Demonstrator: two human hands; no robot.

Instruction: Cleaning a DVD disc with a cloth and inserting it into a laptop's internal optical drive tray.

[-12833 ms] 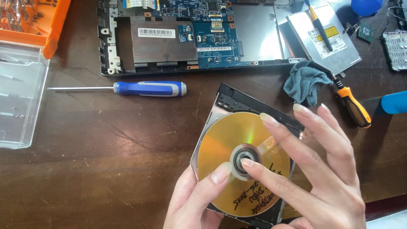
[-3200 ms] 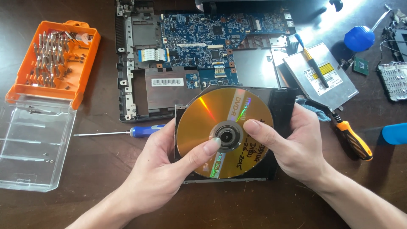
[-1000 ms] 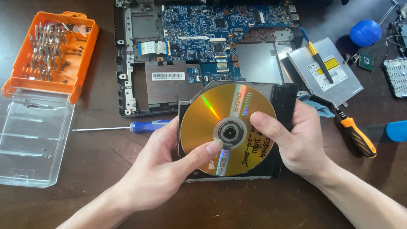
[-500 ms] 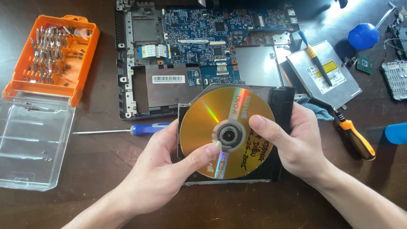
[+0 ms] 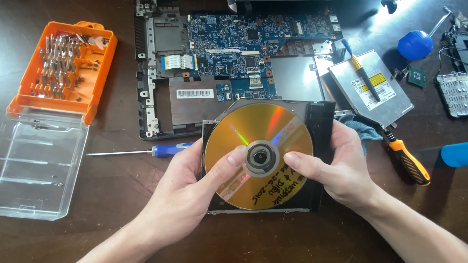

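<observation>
A black optical drive tray (image 5: 321, 127) carries a gold disc (image 5: 258, 131) with handwriting on it. My left hand (image 5: 187, 195) grips the tray's left side, thumb pressed on the disc beside the centre hub (image 5: 261, 157). My right hand (image 5: 341, 168) holds the tray's right side, its thumb on the disc just right of the hub. Both hold the drive above the dark wooden table, in front of an opened laptop base (image 5: 234, 58) with a bare blue circuit board.
A blue-handled screwdriver (image 5: 146, 152) lies left of my hands. An orange bit case (image 5: 66, 68) with its clear lid (image 5: 39, 165) sits far left. A silver drive (image 5: 373, 90), an orange-handled screwdriver (image 5: 407, 160), a blue cloth (image 5: 360, 129) and a blue round object (image 5: 414, 45) lie right.
Both thumbs have shifted slightly on the disc around the hub, and the disc has turned a little. The drive stays in about the same place.
</observation>
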